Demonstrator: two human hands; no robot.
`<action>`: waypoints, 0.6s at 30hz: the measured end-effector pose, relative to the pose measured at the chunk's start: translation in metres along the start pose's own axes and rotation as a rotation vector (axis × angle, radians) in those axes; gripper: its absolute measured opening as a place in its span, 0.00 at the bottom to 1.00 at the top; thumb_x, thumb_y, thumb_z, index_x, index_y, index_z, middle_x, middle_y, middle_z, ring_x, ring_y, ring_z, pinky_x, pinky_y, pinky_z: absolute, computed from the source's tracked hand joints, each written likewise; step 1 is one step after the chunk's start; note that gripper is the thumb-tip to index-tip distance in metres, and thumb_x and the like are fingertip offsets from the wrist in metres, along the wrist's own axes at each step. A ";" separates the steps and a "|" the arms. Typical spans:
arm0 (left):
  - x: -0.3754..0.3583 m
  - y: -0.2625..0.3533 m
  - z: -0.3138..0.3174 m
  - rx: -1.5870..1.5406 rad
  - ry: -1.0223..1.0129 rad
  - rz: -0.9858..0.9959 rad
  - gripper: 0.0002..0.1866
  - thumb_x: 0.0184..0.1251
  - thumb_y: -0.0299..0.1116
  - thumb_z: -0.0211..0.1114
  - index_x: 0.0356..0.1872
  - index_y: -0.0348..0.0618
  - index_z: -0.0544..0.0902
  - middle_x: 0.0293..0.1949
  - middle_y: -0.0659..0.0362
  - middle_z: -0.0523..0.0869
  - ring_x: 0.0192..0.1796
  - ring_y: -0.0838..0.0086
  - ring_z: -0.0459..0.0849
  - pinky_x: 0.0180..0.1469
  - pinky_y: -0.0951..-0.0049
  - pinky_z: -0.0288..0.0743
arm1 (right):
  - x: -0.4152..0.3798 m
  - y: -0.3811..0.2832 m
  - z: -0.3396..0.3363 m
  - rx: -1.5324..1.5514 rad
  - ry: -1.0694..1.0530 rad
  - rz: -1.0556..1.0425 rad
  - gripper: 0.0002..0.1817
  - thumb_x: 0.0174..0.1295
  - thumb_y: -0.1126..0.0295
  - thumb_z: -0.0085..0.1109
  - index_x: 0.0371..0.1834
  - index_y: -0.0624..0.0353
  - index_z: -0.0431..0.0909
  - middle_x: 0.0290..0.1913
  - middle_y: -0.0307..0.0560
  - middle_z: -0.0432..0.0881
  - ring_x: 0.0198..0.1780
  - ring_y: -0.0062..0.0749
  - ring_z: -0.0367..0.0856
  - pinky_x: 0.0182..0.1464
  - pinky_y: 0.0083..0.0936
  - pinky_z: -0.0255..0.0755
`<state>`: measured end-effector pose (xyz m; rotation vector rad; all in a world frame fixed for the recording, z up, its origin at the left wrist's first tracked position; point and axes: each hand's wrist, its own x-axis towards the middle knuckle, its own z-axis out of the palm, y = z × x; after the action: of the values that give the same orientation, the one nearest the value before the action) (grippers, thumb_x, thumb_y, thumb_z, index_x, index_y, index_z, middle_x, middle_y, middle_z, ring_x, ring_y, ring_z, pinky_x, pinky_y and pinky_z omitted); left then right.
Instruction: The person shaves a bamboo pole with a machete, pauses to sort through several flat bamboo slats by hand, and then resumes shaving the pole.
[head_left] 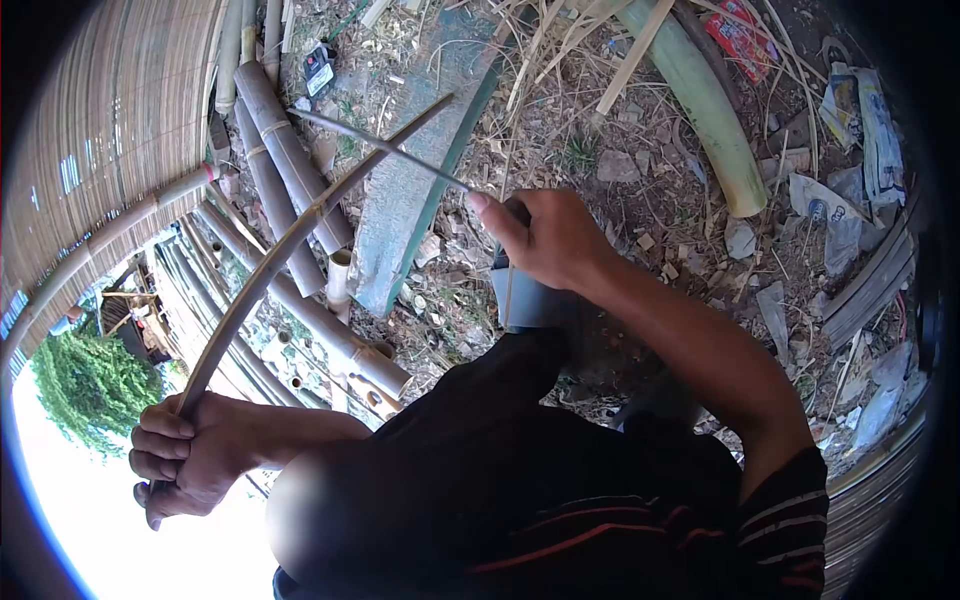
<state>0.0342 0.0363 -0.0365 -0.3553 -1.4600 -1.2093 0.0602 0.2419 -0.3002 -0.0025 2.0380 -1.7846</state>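
My left hand (185, 450) is closed round the lower end of a long, slightly curved bamboo strip (265, 270), which rises diagonally toward the upper middle. My right hand (540, 235) is closed round the handle of a long knife (400, 153), its thumb stretched along the handle toward the blade. The thin blade points to the upper left and crosses the strip near the strip's far end. Whether blade and strip touch is hard to tell.
Bamboo poles (285, 150) lie at the left beside a weathered board (400, 215). A green bamboo pole (700, 105) lies at the upper right, near a red wrapper (740, 40). A slatted bamboo screen (120, 100) stands at the left. Wood chips litter the ground.
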 end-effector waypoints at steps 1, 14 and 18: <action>0.003 -0.001 -0.002 0.008 0.012 -0.012 0.20 0.78 0.53 0.52 0.26 0.55 0.65 0.16 0.72 0.54 0.13 0.84 0.51 0.14 0.84 0.49 | 0.008 0.001 -0.002 -0.064 -0.010 0.057 0.36 0.69 0.39 0.54 0.15 0.60 0.73 0.10 0.50 0.71 0.12 0.43 0.74 0.20 0.40 0.67; 0.015 -0.011 -0.017 0.040 0.085 -0.056 0.20 0.80 0.52 0.49 0.28 0.54 0.64 0.18 0.69 0.56 0.17 0.80 0.56 0.18 0.81 0.55 | 0.001 0.048 -0.031 -0.437 0.139 -0.056 0.41 0.69 0.33 0.47 0.19 0.65 0.79 0.13 0.57 0.76 0.20 0.56 0.81 0.28 0.49 0.76; 0.019 0.005 -0.007 0.082 -0.012 -0.261 0.14 0.78 0.44 0.46 0.34 0.48 0.66 0.22 0.61 0.61 0.21 0.73 0.61 0.29 0.65 0.67 | 0.016 0.040 -0.052 -0.336 0.018 0.356 0.44 0.67 0.29 0.45 0.17 0.64 0.77 0.14 0.53 0.76 0.19 0.48 0.81 0.27 0.45 0.74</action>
<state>0.0363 0.0247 -0.0187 -0.1177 -1.5974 -1.3500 0.0404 0.2935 -0.3385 0.2599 2.1661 -1.2228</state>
